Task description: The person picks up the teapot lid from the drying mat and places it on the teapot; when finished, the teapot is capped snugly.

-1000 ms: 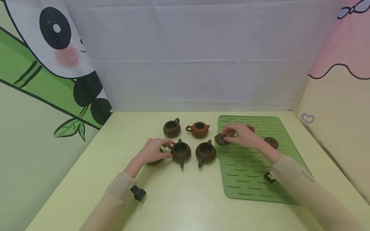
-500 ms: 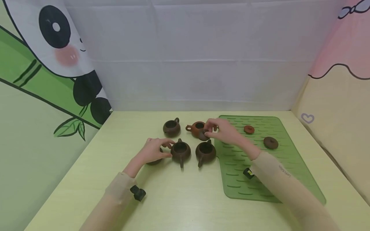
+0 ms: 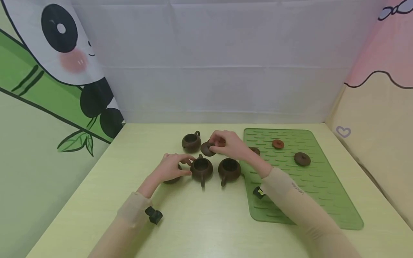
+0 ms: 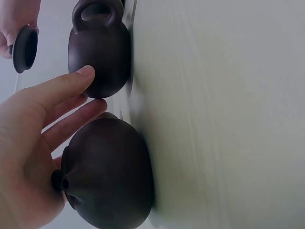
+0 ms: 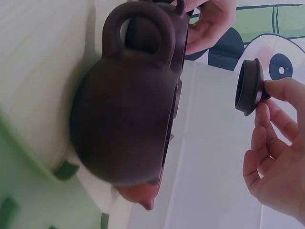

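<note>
My right hand (image 3: 227,145) pinches the knob of a dark brown teapot lid (image 3: 207,149), held above the table behind the middle teapot; the right wrist view shows the lid (image 5: 250,87) tilted in the fingers. With thumb and fingertips my left hand (image 3: 172,167) touches the side of a lidless dark teapot (image 3: 202,169), its fingers fairly straight. Under that hand, partly hidden, stands another dark teapot (image 4: 112,174) with its lid on. To the right is a lidless dark teapot (image 3: 229,170). A reddish teapot (image 5: 143,193), hidden by my right hand in the head view, sits behind.
Another lidless dark teapot (image 3: 191,142) stands at the back. On the right lies a green ridged mat (image 3: 290,200) bearing a small reddish lid (image 3: 278,144), a dark lid (image 3: 302,159) and another brown piece (image 3: 255,150) partly behind my right wrist. A white backdrop (image 3: 206,71) rises behind the table.
My right hand has carried the dark lid leftward from the mat, past the reddish teapot, to behind the middle teapot. My left hand has stayed in place.
</note>
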{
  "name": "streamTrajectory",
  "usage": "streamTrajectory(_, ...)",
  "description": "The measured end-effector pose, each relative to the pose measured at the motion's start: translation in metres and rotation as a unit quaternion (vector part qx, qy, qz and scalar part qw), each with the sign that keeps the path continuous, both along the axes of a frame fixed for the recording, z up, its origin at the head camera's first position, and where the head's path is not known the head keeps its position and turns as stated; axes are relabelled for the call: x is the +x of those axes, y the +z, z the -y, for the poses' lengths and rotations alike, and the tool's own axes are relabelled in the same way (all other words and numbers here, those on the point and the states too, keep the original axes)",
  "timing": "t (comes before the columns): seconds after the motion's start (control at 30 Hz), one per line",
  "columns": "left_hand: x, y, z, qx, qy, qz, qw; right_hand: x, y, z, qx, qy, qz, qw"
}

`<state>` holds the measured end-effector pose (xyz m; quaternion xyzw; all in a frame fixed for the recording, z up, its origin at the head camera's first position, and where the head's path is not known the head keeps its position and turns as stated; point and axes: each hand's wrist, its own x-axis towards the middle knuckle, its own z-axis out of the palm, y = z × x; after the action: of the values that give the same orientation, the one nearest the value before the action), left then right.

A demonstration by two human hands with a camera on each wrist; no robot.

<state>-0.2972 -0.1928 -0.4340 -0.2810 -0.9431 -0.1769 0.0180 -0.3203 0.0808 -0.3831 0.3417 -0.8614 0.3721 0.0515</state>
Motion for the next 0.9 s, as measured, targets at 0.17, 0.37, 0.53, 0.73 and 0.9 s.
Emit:
streamTrajectory(0.17,0.0,0.001,0.0,-0.002,0.003,0.006,1.0,0.003,-0.002,0.012,-0.011,0.004,0.002,0.9999)
streamTrajectory(0.37,-0.001,0.002,0.0,-0.002,0.002,0.007,1.0,0.006,-0.007,0.02,-0.02,0.008,0.004,0.9998)
streamTrajectory(0.53,-0.001,0.002,0.001,0.002,0.001,0.007,1.0,0.007,-0.014,0.023,-0.022,-0.004,0.006,0.9997)
streamTrajectory(0.73,-0.001,0.001,0.001,0.008,0.001,0.008,0.9999,0.008,-0.023,0.026,-0.027,-0.011,0.016,0.9995)
streamTrajectory(0.9,-0.002,-0.001,0.001,0.009,0.002,0.013,0.9999,0.009,-0.026,0.027,-0.023,-0.011,0.019,0.9995)
